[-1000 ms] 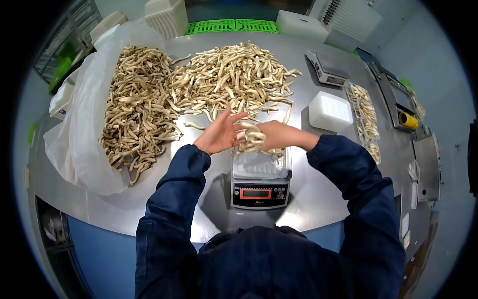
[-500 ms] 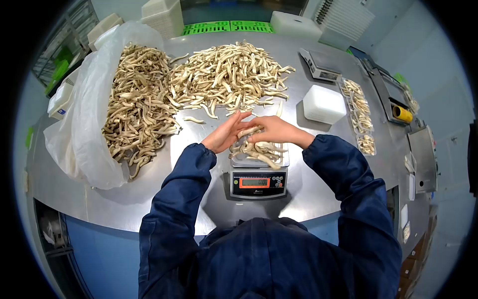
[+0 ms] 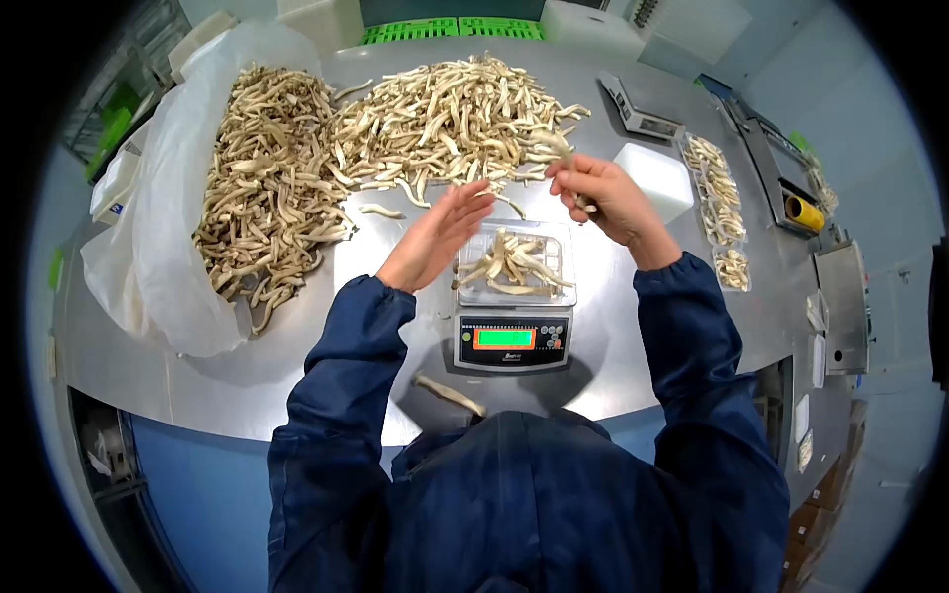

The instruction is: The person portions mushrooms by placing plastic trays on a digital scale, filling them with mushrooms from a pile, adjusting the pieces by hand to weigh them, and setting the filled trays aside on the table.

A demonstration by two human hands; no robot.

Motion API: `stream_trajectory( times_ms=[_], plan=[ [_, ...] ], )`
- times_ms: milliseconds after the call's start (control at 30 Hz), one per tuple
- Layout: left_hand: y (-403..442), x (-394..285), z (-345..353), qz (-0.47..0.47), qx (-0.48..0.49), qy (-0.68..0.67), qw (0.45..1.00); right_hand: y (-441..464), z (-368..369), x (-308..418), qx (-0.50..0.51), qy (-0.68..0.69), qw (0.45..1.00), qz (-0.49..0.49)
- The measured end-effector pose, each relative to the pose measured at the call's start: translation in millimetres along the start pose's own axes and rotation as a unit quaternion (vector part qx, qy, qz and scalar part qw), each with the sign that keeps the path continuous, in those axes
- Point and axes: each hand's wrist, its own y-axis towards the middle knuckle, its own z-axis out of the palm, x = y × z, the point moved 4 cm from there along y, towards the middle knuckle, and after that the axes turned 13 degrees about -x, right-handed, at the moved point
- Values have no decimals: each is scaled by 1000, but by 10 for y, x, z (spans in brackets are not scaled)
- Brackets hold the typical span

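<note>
A digital scale [image 3: 513, 339] with a lit green display stands in front of me. On its pan lies a clear plastic tray [image 3: 542, 237] holding several pale, elongated mushrooms [image 3: 511, 262]. My left hand [image 3: 442, 234] is held flat at the tray's left side, fingers stretched out, with nothing in it. Up and to the right of the tray, my right hand [image 3: 605, 203] is closed around a mushroom [image 3: 585, 205], mostly hidden by the fingers. One loose mushroom [image 3: 450, 394] lies on the table near my body, in front of the scale.
Behind the tray spreads a pale mushroom pile [image 3: 455, 124]; a browner heap [image 3: 267, 188] spills from a plastic bag [image 3: 163, 217] at left. At right are a stack of white trays [image 3: 656, 182], a second scale [image 3: 643, 109] and a row of filled trays [image 3: 720, 203].
My hands have moved apart, the right one up and rightward from the tray. The display has turned green. A loose mushroom now lies in front of the scale.
</note>
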Motion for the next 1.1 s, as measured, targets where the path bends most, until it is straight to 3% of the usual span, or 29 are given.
stream_trajectory(
  times_ms=[67,167,267,367,467,600,667,733,867,933,1100],
  plan=[
    [-217,-104,269,-24,15,-73,997,-133,136,98,88,134,987,25],
    [-364,-125,501,-37,70,-79,994,-279,437,138,214,365,904,50],
    [-397,-83,528,-68,63,-105,990,-278,551,18,266,447,849,93],
    [-314,68,297,-66,8,-90,994,-196,417,-258,145,409,890,141],
    [-258,32,255,-27,-37,50,998,-142,300,-578,23,320,927,195],
    [-155,-6,289,58,-71,289,953,-200,263,-850,-44,220,940,256],
    [-152,-84,304,127,-102,377,912,-111,141,-978,34,171,956,236],
    [-295,-188,343,247,-152,400,869,-87,60,-911,18,99,983,152],
    [-668,-269,193,187,-163,369,895,-25,-72,-809,-77,-115,990,-11],
    [-898,-208,103,157,-145,373,903,24,-92,-947,-50,-179,980,-73],
    [-1428,120,-119,38,-81,459,884,-14,-164,-935,-70,-193,973,-106]
  ],
)
